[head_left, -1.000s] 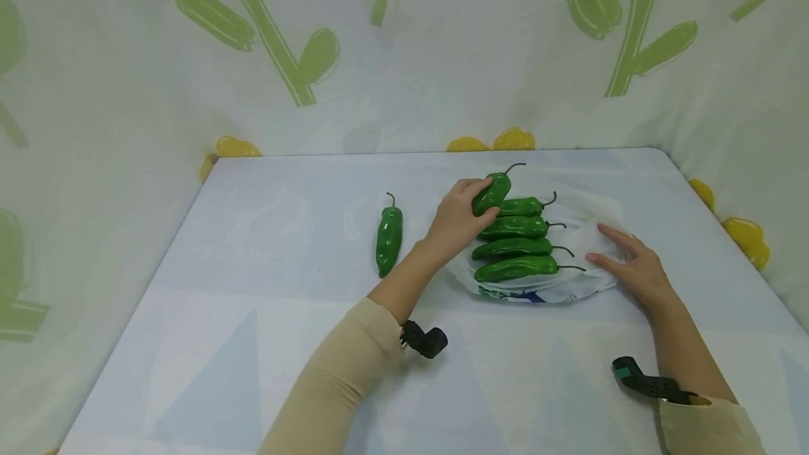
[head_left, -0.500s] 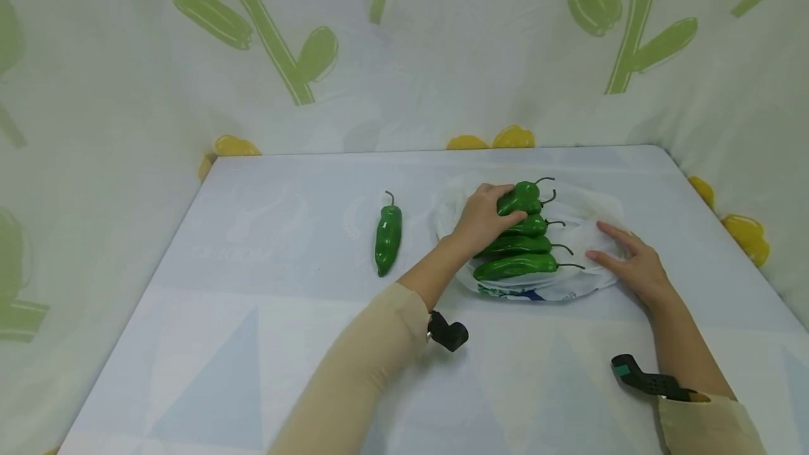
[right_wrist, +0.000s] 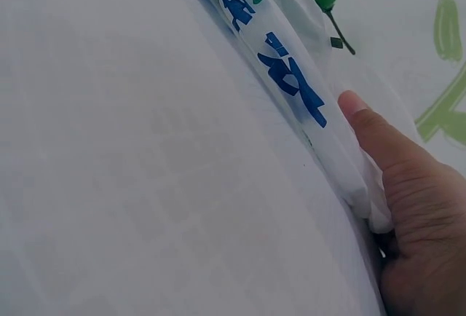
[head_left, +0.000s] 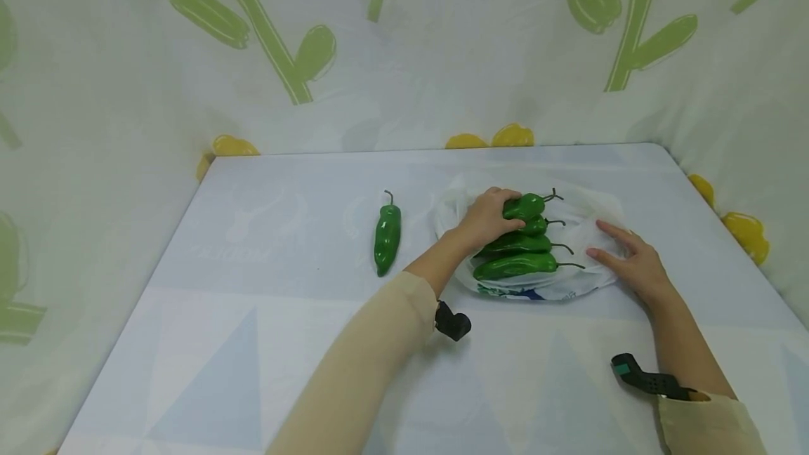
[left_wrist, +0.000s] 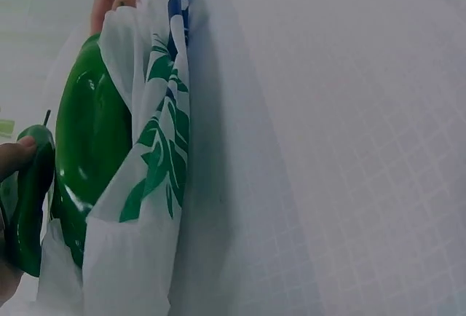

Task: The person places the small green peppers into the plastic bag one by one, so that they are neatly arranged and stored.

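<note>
On the table lies a white plastic bag (head_left: 588, 209) with green and blue print, spread flat under a stacked row of green peppers (head_left: 515, 267), their stems pointing right. With thumb and fingers my left hand (head_left: 488, 220) grips a green pepper (head_left: 523, 206) at the far end of that row, lying against its neighbours. The left wrist view shows the thumb across this held pepper (left_wrist: 35, 207), beside the nearest one (left_wrist: 95, 119). My right hand (head_left: 635, 265) rests at the bag's right side, thumb and fingers spread apart. In the right wrist view its thumb (right_wrist: 378, 134) lies on the bag.
A single green pepper (head_left: 387, 239) lies on the pale table (head_left: 253, 343), left of the bag, stem pointing away. Beyond the table's back edge hangs a white curtain (head_left: 442, 76) printed with green plants.
My left hand has carried the pepper right and down from above the bag's left part to the far end of the row. The right hand has stayed in place.
</note>
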### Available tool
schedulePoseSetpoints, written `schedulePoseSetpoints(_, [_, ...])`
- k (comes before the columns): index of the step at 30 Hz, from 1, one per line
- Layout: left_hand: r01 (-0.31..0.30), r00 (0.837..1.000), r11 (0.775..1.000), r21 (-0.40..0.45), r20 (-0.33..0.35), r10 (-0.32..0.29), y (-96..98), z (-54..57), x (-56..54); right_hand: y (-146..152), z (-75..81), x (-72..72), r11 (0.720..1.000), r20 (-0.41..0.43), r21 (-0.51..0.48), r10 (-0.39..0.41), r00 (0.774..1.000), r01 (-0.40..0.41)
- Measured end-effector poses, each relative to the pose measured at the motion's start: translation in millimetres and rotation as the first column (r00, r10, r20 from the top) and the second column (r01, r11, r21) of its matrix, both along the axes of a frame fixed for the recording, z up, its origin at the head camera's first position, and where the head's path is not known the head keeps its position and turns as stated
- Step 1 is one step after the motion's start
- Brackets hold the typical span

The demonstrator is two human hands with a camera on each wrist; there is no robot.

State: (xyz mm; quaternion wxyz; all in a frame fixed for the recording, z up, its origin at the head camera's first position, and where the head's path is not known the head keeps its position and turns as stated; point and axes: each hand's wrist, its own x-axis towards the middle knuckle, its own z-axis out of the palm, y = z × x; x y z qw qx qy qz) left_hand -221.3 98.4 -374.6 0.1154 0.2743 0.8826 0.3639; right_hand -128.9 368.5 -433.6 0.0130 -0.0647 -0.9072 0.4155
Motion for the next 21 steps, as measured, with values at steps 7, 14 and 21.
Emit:
schedulePoseSetpoints(7, [0.049,0.999,0.997,0.055,-0.011,-0.049,18.3,11.9,0.8,2.8,-0.1,-0.2,1.0,0.011,0.016,-0.007,1.0,0.007])
schedulePoseSetpoints(14, [0.038,0.999,0.999,-0.027,0.001,-0.038,33.8,13.7,5.4,2.8,-0.5,-0.8,1.0,0.013,0.009,-0.009,1.0,0.009])
schedulePoseSetpoints(21, [0.025,0.999,0.994,-0.106,-0.018,-0.027,29.3,3.2,3.6,1.7,-1.0,-1.4,1.0,0.007,0.012,0.003,1.0,-0.003])
